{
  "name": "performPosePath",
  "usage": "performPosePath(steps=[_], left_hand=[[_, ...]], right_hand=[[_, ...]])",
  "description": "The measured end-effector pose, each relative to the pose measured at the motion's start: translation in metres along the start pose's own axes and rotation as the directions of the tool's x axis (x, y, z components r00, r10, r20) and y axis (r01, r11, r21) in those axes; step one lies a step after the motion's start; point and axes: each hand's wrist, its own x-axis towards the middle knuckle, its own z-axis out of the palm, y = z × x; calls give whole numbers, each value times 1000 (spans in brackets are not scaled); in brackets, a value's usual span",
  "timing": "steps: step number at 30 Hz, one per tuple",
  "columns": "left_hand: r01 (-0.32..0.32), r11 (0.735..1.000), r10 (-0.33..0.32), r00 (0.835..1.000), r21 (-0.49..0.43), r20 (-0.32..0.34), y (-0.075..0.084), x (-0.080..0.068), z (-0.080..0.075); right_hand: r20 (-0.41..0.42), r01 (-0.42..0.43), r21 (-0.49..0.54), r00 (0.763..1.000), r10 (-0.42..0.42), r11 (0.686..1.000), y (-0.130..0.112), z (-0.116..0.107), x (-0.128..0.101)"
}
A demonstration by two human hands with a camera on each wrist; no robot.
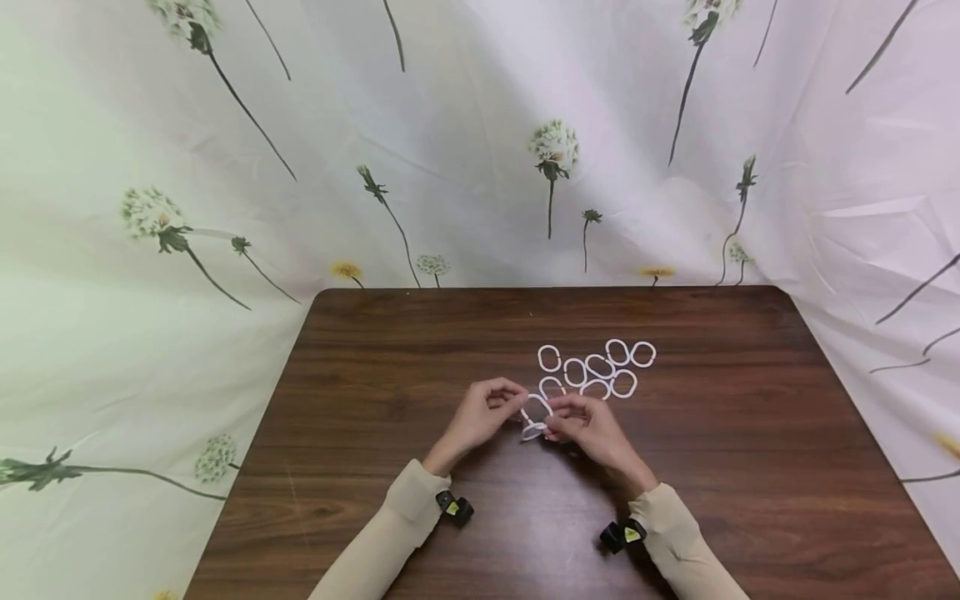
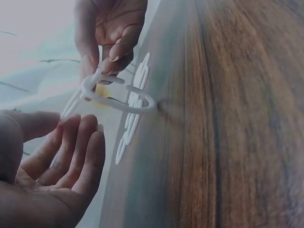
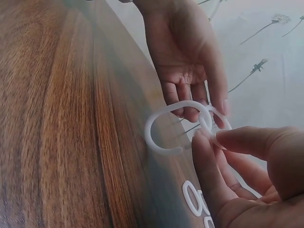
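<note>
Two white plastic shower curtain rings hang linked between my hands, just above the table. Both my left hand (image 1: 483, 414) and my right hand (image 1: 592, 427) are at the upper ring (image 1: 537, 397). In the left wrist view, my left thumb and forefinger pinch one end of that ring. My right thumb and fingertips pinch it near the link, as the right wrist view shows. From there the lower ring (image 3: 149, 133) sticks out sideways, the gap in its loop visible. My right fingertips partly hide where the two rings cross.
Several loose white rings (image 1: 587, 371) lie in a cluster just beyond my hands, some touching or overlapping. They rest on a dark wooden table (image 1: 375, 350). A white curtain printed with dandelions (image 1: 465, 167) hangs behind the table and along its sides.
</note>
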Motion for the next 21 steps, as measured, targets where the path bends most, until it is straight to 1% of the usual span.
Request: performPosePath(steps=[2, 5, 9, 11, 13, 15, 16, 21], left_hand=[[-27, 1000, 27, 1000, 3, -4, -1, 0, -1], [-68, 998, 68, 997, 1, 21, -2, -1, -2], [-80, 997, 81, 993, -21, 88, -2, -2, -5], [-80, 997, 82, 991, -22, 105, -1, -3, -6], [-92, 996, 92, 990, -4, 108, 0, -3, -7], [-104, 994, 101, 990, 20, 98, 1, -2, -7], [-103, 994, 100, 991, 29, 94, 5, -3, -7], [-108, 993, 104, 989, 37, 105, 2, -3, -9]], right_hand=[[0, 2, -5, 1000, -2, 1000, -1, 0, 0], [-9, -7, -5, 1000, 7, 1000, -3, 0, 0], [-41, -23, 14, 999, 23, 1000, -3, -1, 0], [-53, -25, 30, 998, 27, 999, -4, -2, 0], [-59, -26, 40, 998, 28, 999, -5, -1, 0], [-48, -20, 36, 999, 22, 999, -5, -1, 1], [-41, -16, 29, 999, 17, 999, -4, -1, 1], [-29, -28, -8, 999, 28, 1000, -1, 1, 3]])
